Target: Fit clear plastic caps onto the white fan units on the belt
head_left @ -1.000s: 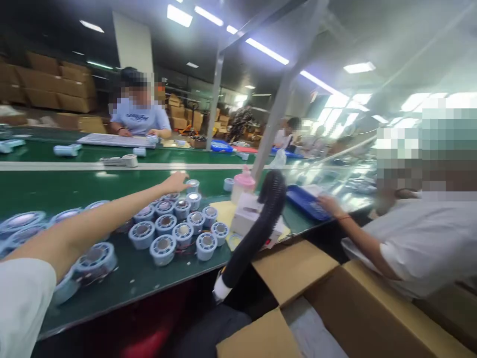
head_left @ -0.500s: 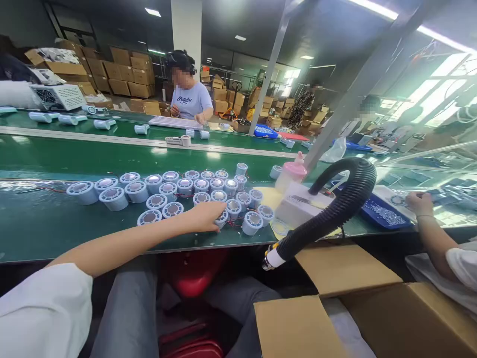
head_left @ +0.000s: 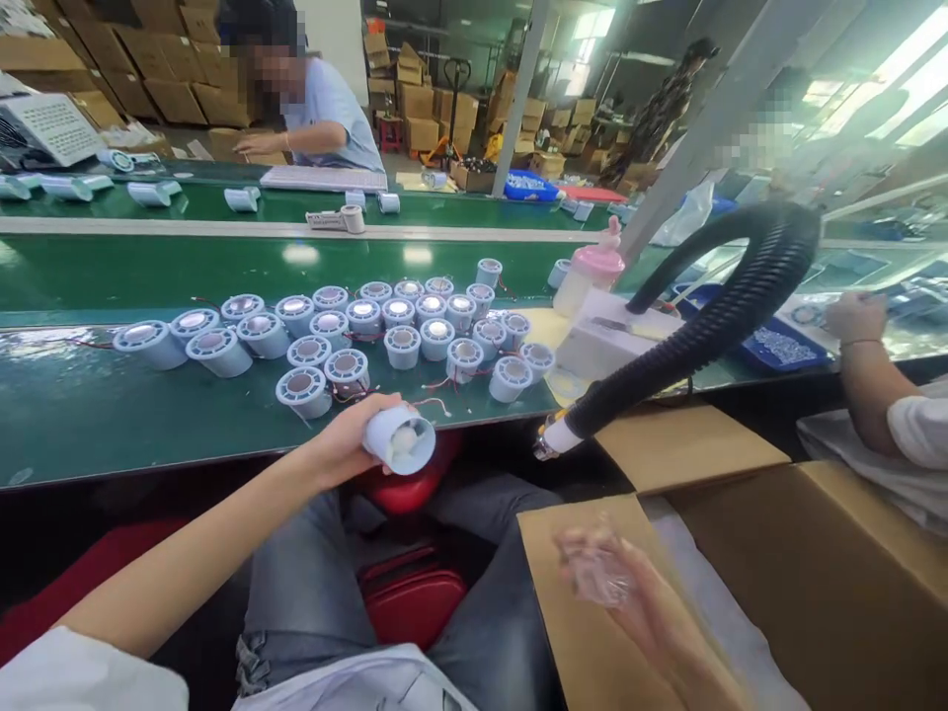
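Observation:
Just off the bench's front edge, my left hand (head_left: pixel 354 439) is closed around a light-blue cylindrical housing (head_left: pixel 379 434). The housing is tilted so its hollow end, with a pale round part inside, faces me. Thin wires with a small connector show close behind it on the bench. My right hand (head_left: pixel 643 602), smeared by motion, is over the flap of the cardboard box (head_left: pixel 585 632). Its fingers are closed on a clear, shiny plastic piece (head_left: pixel 603 581) whose exact kind is not clear. Several similar housings (head_left: pixel 346 367) stand on the green bench with their round slotted ends up.
A black flexible hose (head_left: pixel 711 296) arches over the bench and ends above the box area. Beside it are a pink-capped bottle (head_left: pixel 596 272), a white block (head_left: pixel 603 341) and a blue tray (head_left: pixel 792 346). A co-worker's arm (head_left: pixel 870 380) is at right; another person sits across the belt.
My left hand has lifted a housing out of the group and brought it toward me, turned hollow end forward. My right hand has come into view with clear plastic. The head view has tilted down.

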Demonstrator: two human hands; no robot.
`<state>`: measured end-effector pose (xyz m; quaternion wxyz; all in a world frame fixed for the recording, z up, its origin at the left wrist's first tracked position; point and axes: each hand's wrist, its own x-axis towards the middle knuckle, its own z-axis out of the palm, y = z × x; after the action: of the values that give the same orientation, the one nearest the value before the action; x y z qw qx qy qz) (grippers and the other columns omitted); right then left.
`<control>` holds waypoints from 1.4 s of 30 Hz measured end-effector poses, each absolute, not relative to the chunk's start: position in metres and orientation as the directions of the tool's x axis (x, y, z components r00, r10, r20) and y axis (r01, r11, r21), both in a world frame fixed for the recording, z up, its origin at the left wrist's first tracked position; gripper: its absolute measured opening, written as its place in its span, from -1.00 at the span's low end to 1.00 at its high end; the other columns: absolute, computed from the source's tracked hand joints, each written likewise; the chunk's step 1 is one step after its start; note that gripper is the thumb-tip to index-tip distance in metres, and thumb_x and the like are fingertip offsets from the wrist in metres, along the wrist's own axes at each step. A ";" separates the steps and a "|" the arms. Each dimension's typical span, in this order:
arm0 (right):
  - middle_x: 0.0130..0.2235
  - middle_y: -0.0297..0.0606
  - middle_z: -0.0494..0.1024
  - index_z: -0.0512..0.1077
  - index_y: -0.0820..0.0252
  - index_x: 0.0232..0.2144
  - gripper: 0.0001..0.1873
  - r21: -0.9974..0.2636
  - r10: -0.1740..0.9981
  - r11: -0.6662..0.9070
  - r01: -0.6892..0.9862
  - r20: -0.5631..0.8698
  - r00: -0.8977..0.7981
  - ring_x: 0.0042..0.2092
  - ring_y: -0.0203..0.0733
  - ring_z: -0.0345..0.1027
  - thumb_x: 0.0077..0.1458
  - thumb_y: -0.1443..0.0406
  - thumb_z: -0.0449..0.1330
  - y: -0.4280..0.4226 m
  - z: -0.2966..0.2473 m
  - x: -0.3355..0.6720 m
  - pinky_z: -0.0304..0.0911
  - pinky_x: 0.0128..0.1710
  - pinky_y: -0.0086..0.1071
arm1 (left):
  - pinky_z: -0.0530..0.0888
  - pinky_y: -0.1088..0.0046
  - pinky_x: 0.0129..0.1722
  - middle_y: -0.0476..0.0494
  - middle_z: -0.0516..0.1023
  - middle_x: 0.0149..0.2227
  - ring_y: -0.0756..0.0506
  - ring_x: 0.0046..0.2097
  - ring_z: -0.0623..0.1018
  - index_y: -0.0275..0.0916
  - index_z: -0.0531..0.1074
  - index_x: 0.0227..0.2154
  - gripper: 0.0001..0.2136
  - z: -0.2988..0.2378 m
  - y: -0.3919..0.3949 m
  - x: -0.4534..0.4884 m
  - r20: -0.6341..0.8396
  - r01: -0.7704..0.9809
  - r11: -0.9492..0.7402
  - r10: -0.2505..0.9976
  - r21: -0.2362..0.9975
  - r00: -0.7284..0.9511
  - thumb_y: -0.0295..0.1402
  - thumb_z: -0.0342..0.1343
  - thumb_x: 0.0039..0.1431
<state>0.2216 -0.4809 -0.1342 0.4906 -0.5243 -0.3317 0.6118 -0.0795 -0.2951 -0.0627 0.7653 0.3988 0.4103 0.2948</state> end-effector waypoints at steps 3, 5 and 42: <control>-0.01 -0.09 0.45 0.45 0.03 -0.05 -0.61 -0.972 0.994 0.037 0.234 0.012 -0.110 -0.04 0.03 0.41 0.11 0.05 0.15 -0.461 -0.121 0.174 0.36 -0.05 -0.08 | 0.33 0.57 -0.62 -0.07 0.39 -0.51 0.02 -0.52 0.40 -0.34 0.39 -0.44 -0.78 -0.077 -0.321 -0.069 -0.452 -0.073 0.622 0.639 0.779 0.622 -0.25 0.02 0.04; 0.08 -0.06 0.35 0.34 -0.01 0.10 -0.53 -0.761 0.959 0.283 0.584 0.231 -0.165 0.06 0.06 0.30 0.11 0.21 0.18 -0.452 -0.112 0.151 0.32 -0.01 -0.05 | 0.26 0.60 -0.72 -0.05 0.38 -0.51 0.04 -0.57 0.37 -0.32 0.39 -0.39 -0.74 -0.083 -0.333 -0.063 -0.457 0.038 0.620 0.533 0.784 0.712 -0.19 0.00 0.07; 0.09 -0.16 0.43 0.49 0.08 -0.17 -0.64 -0.978 0.991 0.042 0.202 0.015 -0.134 0.13 0.00 0.28 -0.07 0.20 0.37 -0.452 -0.104 0.154 0.32 0.06 -0.13 | 0.49 0.32 -0.05 -0.25 0.40 0.10 -0.15 -0.02 0.50 -0.21 0.31 0.07 -0.43 -0.115 -0.371 -0.057 -0.269 0.092 0.315 0.583 0.945 0.767 -0.33 0.30 -0.06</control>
<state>0.1545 -0.4518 -0.1041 0.4190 -0.5075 -0.5877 0.4706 -0.0567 -0.3714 -0.1146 0.7532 0.5622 0.2999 0.1629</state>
